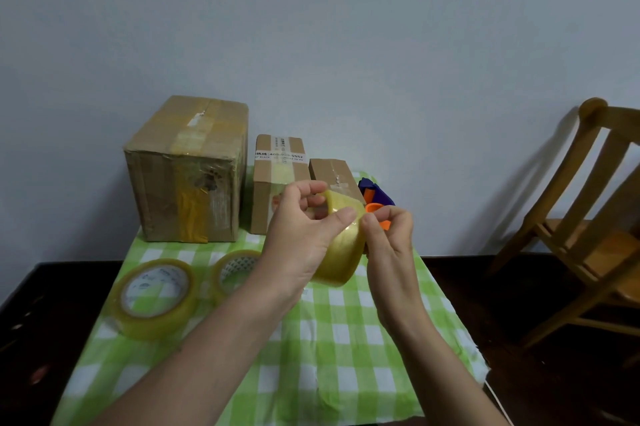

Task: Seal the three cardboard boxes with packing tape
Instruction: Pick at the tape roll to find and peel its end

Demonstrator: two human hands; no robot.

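Risk: tape end lost on roll (341, 245). Left hand (298, 235) gripping roll, right hand (388, 242) pinching at edge; may tear, re-stick, split narrow.

The left hand (298, 235) covers the held tape roll's (341, 252) core and near rim. Behind both hands, the blue and orange tool (375, 198) shows only in part. The small box's (334, 176) near face is hidden. The wooden chair (588, 217) runs off the right edge. The middle box's label (280, 157) print is too small to read fully.
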